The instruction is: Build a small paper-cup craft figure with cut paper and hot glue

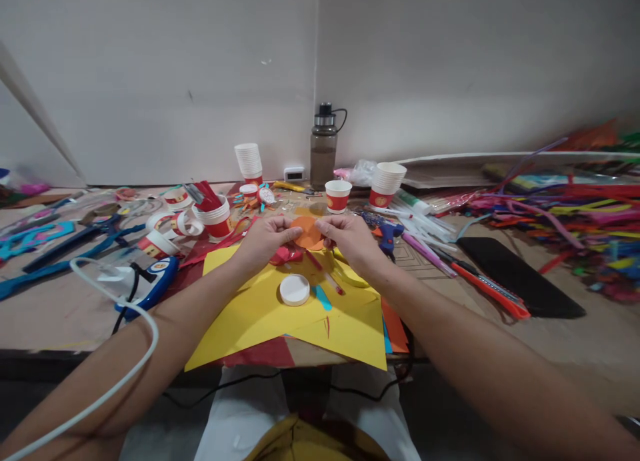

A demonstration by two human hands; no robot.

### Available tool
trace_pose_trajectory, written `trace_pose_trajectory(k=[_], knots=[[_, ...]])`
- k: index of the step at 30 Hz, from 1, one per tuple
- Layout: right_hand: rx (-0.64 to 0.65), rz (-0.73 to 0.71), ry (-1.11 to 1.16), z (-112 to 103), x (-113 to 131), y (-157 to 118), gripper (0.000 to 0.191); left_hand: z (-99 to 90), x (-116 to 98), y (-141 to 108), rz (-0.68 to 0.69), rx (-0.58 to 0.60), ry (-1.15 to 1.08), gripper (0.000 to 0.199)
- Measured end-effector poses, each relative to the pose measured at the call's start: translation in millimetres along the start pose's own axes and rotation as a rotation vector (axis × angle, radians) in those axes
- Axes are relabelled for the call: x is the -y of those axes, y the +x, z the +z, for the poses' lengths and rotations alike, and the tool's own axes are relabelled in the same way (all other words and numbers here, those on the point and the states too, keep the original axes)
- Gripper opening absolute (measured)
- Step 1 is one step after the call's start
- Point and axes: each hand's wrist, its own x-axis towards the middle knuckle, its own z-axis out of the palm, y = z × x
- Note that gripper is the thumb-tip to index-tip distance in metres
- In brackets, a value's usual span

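Observation:
Between my two hands an orange paper circle (pixel 307 233) is held up over the table. My left hand (pixel 270 238) pinches its left edge with thumb and fingers. On the opposite edge my right hand (pixel 347 234) has the same kind of pinch. Beneath them lie yellow paper sheets (pixel 250 314). A round white lid (pixel 295 290) rests on the yellow paper, with a red pen (pixel 327 274) and a small blue paper strip (pixel 323 298) close by. Beside my right hand is a blue glue gun (pixel 389 236).
Stacked paper cups (pixel 387 184), a single cup (pixel 337 196) and a water bottle (pixel 323 148) stand at the back. A red utility knife (pixel 493 289) and a black phone-like slab (pixel 520 278) lie right. Left are a power strip (pixel 155 284) and a white cable (pixel 153 341) crossing my left forearm.

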Motion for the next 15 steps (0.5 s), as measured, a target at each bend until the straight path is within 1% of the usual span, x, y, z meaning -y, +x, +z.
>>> trace_pose_trajectory(k=[4,7,9,12,13,15], knots=[[0.058,-0.025,-0.014,-3,-5,5,0.032,-3.9,0,1,-0.049,0.002,0.014,0.029],[0.090,-0.021,0.011,-4,-7,7,0.028,-7.9,1,2,-0.070,-0.021,0.031,0.031],[0.087,-0.006,0.032,-4,-7,7,0.027,-9.4,0,2,-0.070,-0.033,-0.004,0.032],[0.071,-0.031,0.040,-5,-8,8,0.039,-9.3,-5,2,-0.101,-0.046,-0.118,0.030],[0.055,-0.053,0.035,-7,-8,8,0.042,-9.3,-7,2,-0.114,-0.062,-0.159,0.029],[-0.015,-0.100,0.016,-11,-6,9,0.038,-10.5,-12,3,-0.104,-0.126,-0.239,0.028]])
